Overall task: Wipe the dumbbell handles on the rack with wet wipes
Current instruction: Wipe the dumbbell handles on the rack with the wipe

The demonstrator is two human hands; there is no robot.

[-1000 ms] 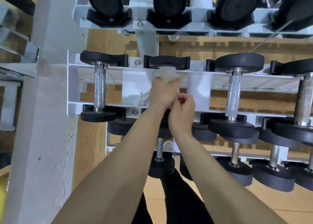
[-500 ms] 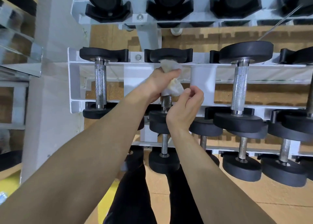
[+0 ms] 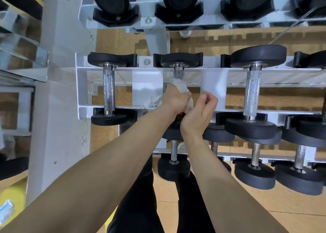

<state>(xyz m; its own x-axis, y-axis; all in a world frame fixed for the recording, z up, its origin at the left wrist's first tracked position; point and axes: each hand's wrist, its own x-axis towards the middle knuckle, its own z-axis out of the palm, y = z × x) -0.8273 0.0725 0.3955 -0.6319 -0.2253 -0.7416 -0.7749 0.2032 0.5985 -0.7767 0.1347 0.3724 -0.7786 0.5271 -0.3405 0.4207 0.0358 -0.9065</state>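
Observation:
A white rack (image 3: 82, 89) holds black dumbbells with knurled steel handles. My left hand (image 3: 173, 100) grips a white wet wipe (image 3: 180, 85) wrapped round the handle of the second dumbbell (image 3: 179, 73) on the middle shelf, near its front end. Only the far part of that handle shows above the wipe. My right hand (image 3: 201, 112) sits just to the right, fingers curled, thumb and fingertips at the hanging end of the wipe (image 3: 190, 104); whether it pinches it is unclear.
Neighbouring dumbbells lie at left (image 3: 108, 91) and right (image 3: 252, 93) on the same shelf. More dumbbells fill the upper shelf (image 3: 112, 1) and lower shelf (image 3: 173, 155). A grey column (image 3: 58, 109) stands left of the rack. My dark-trousered legs show below.
My left hand has slid the wipe down the handle toward me, baring the handle's far end. My right hand stayed close beside it.

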